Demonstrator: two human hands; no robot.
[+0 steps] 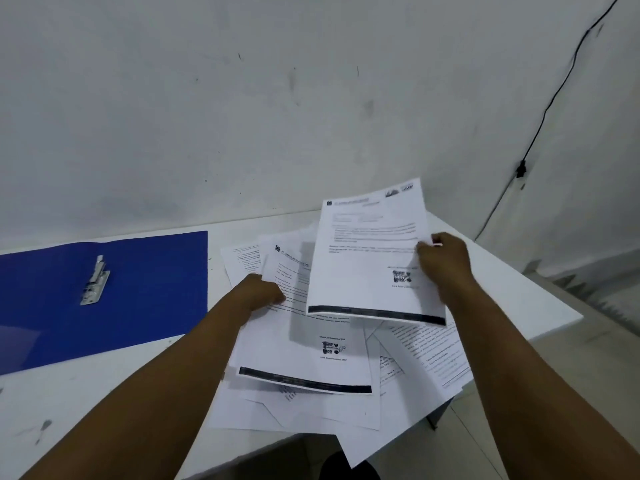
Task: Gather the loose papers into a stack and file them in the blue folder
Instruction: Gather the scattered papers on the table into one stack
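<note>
Reaching in from the bottom edge, both bare forearms over the white table (114,403), set wide so each hand can work one side of the spread. Nearest, the loose papers (304,407) fanned at odd angles, a few corners hanging off the front edge and likely to slip if nudged; gathering judged barely begun. Just beyond, the left hand (265,294) curled on the left margin of a printed letter (304,344), thumb side down on the page, apparently pinning or pinching it so the heap beneath does not slide; whether fingers pass under the sheet cannot be told. Opposite, the right hand (446,261) closed on the right edge of a second sheet (367,258), raised clear of the pile with its shadow thrown on the letter below and its far end tilted up toward the wall, probably held that way for laying square on top as the start of a stack. Off to the left, well apart from the papers, the blue folder (149,289) lying open and flat, its metal clip (95,282) exposed and bare, so ready for the stack and out of the way of the sorting. Farthest, a scuffed pale wall (277,98) and a black cable (550,105) running down the corner.
</note>
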